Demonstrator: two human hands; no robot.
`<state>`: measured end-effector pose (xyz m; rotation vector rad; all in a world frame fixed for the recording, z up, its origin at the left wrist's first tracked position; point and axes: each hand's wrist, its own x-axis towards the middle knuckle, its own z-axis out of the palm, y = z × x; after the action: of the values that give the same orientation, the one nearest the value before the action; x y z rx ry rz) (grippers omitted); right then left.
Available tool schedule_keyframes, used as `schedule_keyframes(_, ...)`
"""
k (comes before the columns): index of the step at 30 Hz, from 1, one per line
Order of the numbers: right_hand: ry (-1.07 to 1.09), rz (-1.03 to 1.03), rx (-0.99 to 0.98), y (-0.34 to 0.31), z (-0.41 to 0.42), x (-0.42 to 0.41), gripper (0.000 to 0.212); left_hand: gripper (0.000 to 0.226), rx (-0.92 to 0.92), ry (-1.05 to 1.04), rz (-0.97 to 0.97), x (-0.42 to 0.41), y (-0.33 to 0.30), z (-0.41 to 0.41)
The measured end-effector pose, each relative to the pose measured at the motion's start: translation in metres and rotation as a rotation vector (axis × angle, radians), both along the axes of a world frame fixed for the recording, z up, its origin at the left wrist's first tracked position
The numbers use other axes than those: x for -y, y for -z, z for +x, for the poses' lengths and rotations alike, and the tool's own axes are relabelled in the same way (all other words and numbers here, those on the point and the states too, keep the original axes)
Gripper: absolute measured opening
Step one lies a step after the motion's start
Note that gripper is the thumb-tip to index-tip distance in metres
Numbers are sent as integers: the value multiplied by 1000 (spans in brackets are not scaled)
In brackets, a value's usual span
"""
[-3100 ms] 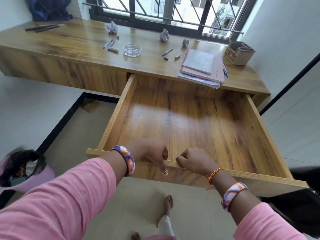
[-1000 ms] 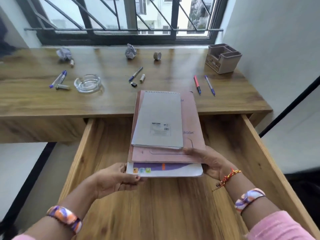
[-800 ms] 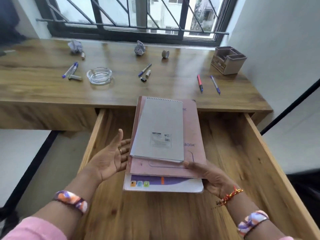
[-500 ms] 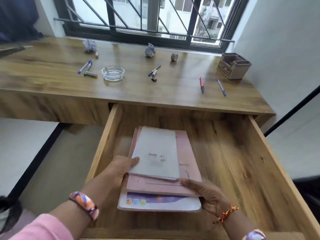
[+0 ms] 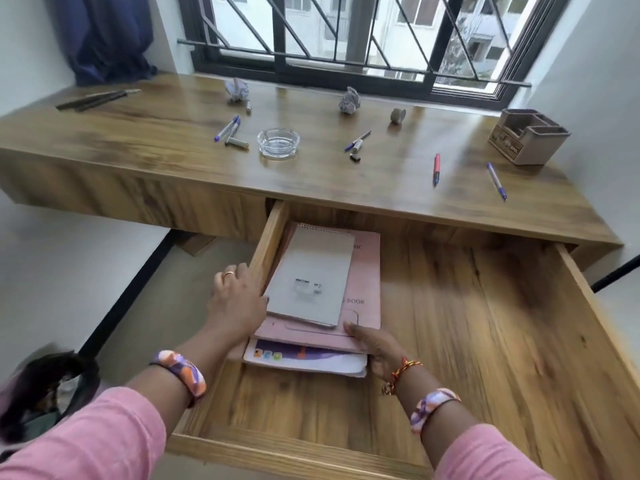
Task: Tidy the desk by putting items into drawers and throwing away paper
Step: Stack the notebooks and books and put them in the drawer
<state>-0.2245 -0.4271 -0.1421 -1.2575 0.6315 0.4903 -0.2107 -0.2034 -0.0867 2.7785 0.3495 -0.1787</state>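
Note:
A stack of books lies in the open drawer (image 5: 485,341) against its left wall: a grey spiral notepad (image 5: 311,275) on top, a pink book (image 5: 363,292) under it, a white and purple book (image 5: 308,360) at the bottom. My left hand (image 5: 237,299) rests over the drawer's left wall, fingertips against the stack's left edge. My right hand (image 5: 374,344) grips the stack's near right corner, thumb on the pink cover. Two crumpled paper balls (image 5: 237,91) (image 5: 349,100) sit on the desk (image 5: 138,133) near the window.
On the desk lie a glass ashtray (image 5: 278,143), blue pens (image 5: 227,128) (image 5: 356,141) (image 5: 497,181), a red pen (image 5: 436,169), a tape roll (image 5: 397,116), dark sticks (image 5: 97,98) and a beige organiser (image 5: 528,140). A lined bin (image 5: 45,386) stands on the floor at the left.
The stack has come off the desk, down into the drawer and over against its left wall. My left hand shifted from under the stack to its left edge.

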Motion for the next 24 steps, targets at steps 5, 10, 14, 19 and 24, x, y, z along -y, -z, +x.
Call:
schedule_keyframes(5, -319, -795, 322, 2, 8, -2, 75, 29, -79, -78, -198, -8, 12, -6)
schedule_keyframes(10, -1005, -1271, 420, -10, -21, -15, 112, 14, -11, -75, -215, -11, 17, -7)
schedule_keyframes(14, -1235, -1314, 512, 1, -27, -33, 75, 12, 23, -76, -240, -12, 20, -7)
schedule_keyframes(19, -1235, -1436, 558, 5, -6, -38, 61, 13, 24, -61, -256, -13, 22, -8)
schedule_keyframes(24, -1296, -1497, 580, -5, 18, -39, 77, 15, 17, -65, -254, -15, 23, -5)
